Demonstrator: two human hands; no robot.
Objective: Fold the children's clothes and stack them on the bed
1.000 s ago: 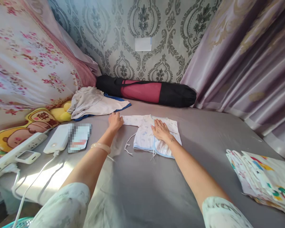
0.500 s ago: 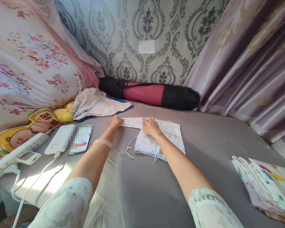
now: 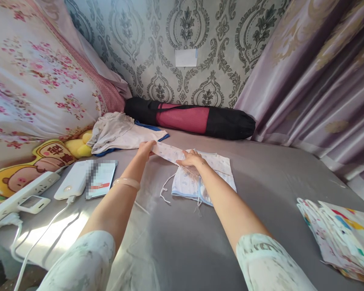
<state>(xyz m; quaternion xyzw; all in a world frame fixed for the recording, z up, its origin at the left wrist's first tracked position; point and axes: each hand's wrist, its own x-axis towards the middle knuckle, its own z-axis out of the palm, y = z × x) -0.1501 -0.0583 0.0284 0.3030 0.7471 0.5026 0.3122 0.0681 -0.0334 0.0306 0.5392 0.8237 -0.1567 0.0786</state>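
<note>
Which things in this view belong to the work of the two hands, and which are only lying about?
In the work:
shirt
sleeve, its end in the left hand
right hand, on the shirt near that sleeve

Lying about, untouched:
folded cloths
crumpled clothes
phone
power strip
long bag

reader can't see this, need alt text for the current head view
The left hand holds one sleeve of a small white shirt; the right hand is on it too. Folded cloths lie at right on a gray sheet.

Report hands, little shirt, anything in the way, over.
Left hand gripping end of sleeve; right hand on its base. Little shirt laid on grey sheet. Closest clutter: rumpled clothes beyond left hand.
</note>
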